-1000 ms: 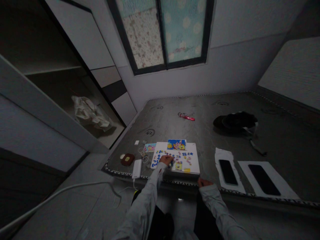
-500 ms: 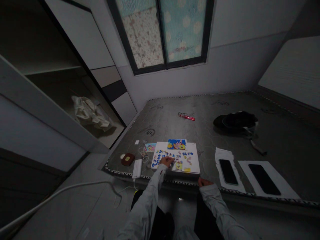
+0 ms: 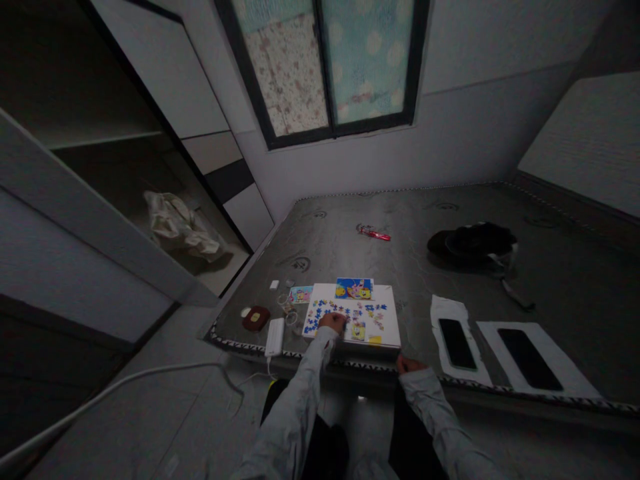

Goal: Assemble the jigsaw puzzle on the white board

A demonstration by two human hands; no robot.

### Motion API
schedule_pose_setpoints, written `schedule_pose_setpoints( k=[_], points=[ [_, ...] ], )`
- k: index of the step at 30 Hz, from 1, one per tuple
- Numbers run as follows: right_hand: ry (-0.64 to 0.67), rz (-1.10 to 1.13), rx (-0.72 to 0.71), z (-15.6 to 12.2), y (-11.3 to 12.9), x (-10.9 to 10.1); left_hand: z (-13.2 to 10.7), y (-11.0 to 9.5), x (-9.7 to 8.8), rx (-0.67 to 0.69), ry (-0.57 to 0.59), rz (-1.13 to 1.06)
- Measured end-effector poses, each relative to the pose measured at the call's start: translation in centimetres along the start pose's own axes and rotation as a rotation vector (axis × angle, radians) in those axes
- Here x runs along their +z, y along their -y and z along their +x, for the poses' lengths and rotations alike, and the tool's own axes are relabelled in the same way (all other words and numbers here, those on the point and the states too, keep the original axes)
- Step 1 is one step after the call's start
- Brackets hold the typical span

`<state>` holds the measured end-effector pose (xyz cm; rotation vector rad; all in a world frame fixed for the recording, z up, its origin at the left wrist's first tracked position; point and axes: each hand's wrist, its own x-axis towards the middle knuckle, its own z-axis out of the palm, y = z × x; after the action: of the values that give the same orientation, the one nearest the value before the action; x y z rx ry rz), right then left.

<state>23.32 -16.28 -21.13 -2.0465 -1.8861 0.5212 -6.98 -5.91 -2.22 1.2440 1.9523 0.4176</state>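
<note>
- A bare grey mattress (image 3: 450, 267) fills a dim room under a window (image 3: 325, 67); a white board (image 3: 387, 320) with loose puzzle pieces (image 3: 373, 312) lies at its near edge.
- Right of the board, two phones (image 3: 456, 343) lie on white paper; a dark cap (image 3: 473, 241) sits farther back.
- The left hand (image 3: 333, 321) rests on the pieces at the board's near left, fingers curled; whether it pinches one cannot be told.
- The right hand (image 3: 407, 364) rests on the mattress's near edge, holding nothing visible.
- The pieces are too small and dark to read.
</note>
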Motion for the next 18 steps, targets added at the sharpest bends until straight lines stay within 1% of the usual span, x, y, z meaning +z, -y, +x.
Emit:
schedule_pose_setpoints(
  k=[4, 10, 14, 18],
  points=[
    [0.045, -0.006, 0.011, 0.3, -0.1, -0.1, 0.0, -0.4, -0.3, -0.021, 0.000, 0.097],
    [0.040, 0.008, 0.004, 0.3, -0.5, 0.2, -0.1, -1.0, -0.1, -0.037, 0.003, 0.210],
    [0.015, 0.040, -0.021, 0.3, -0.8, 0.2, -0.2, -1.3, -0.4, -0.012, -0.008, 0.265],
    [-0.011, 0.062, -0.026, 0.3, -0.8, 0.2, -0.8, -1.5, -1.0, 0.045, -0.040, 0.347]
  ],
)
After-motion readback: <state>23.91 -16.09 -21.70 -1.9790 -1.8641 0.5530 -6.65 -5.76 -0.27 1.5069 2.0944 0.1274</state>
